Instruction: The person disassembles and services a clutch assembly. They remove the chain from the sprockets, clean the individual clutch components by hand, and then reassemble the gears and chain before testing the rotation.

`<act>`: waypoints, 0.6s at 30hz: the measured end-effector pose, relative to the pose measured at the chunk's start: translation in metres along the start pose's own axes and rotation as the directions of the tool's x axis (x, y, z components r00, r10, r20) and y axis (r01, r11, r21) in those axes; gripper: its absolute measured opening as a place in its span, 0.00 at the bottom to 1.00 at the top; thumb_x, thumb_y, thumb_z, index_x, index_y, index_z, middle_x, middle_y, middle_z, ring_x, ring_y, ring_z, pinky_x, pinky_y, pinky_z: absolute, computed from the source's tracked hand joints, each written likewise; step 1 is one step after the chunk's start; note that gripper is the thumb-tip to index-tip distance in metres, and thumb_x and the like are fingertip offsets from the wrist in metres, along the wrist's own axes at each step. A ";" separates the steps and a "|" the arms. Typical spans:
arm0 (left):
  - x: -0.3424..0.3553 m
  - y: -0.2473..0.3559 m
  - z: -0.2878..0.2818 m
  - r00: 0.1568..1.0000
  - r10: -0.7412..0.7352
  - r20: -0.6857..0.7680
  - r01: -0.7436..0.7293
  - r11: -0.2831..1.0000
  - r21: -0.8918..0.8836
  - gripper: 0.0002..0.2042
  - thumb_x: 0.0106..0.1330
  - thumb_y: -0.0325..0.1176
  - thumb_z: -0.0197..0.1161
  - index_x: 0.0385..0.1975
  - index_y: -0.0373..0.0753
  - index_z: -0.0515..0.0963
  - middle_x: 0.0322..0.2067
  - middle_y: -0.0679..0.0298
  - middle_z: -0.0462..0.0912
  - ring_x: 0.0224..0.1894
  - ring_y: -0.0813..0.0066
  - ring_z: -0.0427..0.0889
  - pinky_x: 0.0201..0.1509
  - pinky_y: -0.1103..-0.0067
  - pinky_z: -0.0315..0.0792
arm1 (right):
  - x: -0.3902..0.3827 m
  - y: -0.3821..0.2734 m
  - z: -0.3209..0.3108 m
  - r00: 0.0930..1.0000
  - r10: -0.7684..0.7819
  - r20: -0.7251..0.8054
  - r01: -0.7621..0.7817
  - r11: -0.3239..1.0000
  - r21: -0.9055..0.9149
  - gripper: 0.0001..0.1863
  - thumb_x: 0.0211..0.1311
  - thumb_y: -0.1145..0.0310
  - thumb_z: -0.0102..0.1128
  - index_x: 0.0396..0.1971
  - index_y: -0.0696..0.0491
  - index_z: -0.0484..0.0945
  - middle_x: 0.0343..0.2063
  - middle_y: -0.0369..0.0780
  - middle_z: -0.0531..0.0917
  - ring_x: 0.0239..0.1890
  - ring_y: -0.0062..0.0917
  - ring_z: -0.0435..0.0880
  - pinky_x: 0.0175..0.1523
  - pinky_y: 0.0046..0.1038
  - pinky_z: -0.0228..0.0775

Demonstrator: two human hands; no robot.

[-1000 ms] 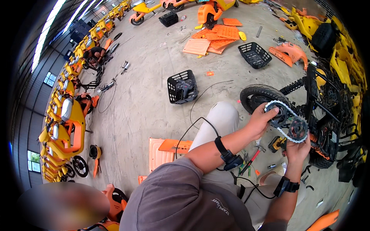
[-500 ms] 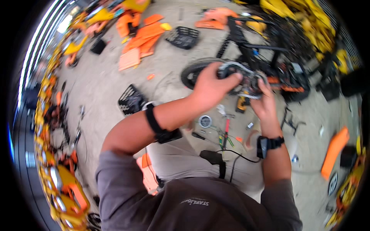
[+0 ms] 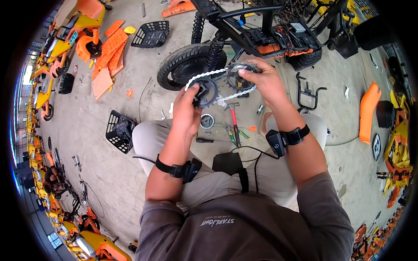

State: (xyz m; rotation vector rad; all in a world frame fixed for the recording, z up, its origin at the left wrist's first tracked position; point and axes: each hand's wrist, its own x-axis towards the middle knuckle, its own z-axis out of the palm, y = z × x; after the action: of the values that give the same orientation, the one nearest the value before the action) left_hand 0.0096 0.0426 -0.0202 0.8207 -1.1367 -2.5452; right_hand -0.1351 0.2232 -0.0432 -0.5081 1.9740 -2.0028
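My left hand [image 3: 187, 104] grips a black toothed sprocket [image 3: 209, 93] on the left. My right hand [image 3: 263, 80] holds a second dark sprocket [image 3: 235, 77] a little higher on the right, thumb across its middle. A silver chain [image 3: 239, 94] loops around both, stretched between my hands. Just beyond lie the tire [image 3: 172, 65] and spring shock [image 3: 214, 52] of a stripped black scooter frame [image 3: 272, 32]. On the floor below the chain are a red-handled hammer [image 3: 235, 122], a toothed metal ring [image 3: 207, 121], green-handled pliers [image 3: 239, 133] and a screwdriver [image 3: 204, 140].
Black baskets [image 3: 122, 130] lie to the left and further back, near stacked orange panels [image 3: 109, 56]. A black bent bracket [image 3: 309, 98] and a long orange panel [image 3: 369, 111] are on the right. Rows of yellow scooters [image 3: 87, 241] line the left, where another person [image 3: 52, 176] crouches.
My view has turned rightward and down. Both hands now hold the sprockets more level and side by side in front of my body, left hand lower, with the chain still looped round them.
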 end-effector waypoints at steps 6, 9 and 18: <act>0.009 -0.001 -0.010 0.999 -0.029 0.026 0.027 0.997 0.067 0.15 0.70 0.34 0.59 0.51 0.33 0.73 0.46 0.60 0.81 0.50 0.70 0.81 0.58 0.70 0.73 | -0.006 0.018 0.010 0.969 0.246 0.021 -0.239 0.954 -0.181 0.16 0.58 0.70 0.71 0.44 0.60 0.78 0.34 0.35 0.83 0.35 0.17 0.78 0.40 0.21 0.70; 0.006 0.006 -0.017 0.997 -0.011 0.075 0.001 0.991 0.135 0.17 0.69 0.33 0.59 0.53 0.33 0.71 0.47 0.60 0.81 0.50 0.71 0.81 0.58 0.69 0.74 | -0.005 0.026 0.009 0.983 0.184 0.024 -0.161 0.908 -0.386 0.11 0.56 0.68 0.71 0.36 0.58 0.82 0.40 0.41 0.85 0.36 0.27 0.82 0.42 0.27 0.73; 0.011 0.032 -0.029 0.988 -0.070 0.136 0.056 0.993 0.105 0.15 0.66 0.31 0.65 0.49 0.33 0.75 0.42 0.62 0.83 0.43 0.75 0.82 0.49 0.76 0.76 | 0.009 -0.002 0.009 0.781 -0.011 0.624 -0.163 0.962 0.220 0.08 0.59 0.64 0.69 0.33 0.52 0.85 0.57 0.44 0.78 0.57 0.31 0.77 0.57 0.31 0.68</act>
State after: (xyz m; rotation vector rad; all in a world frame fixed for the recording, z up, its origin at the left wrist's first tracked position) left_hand 0.0169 -0.0014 -0.0168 0.7217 -1.3106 -2.6518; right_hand -0.1392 0.2109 -0.0412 -0.8711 1.2801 -1.7011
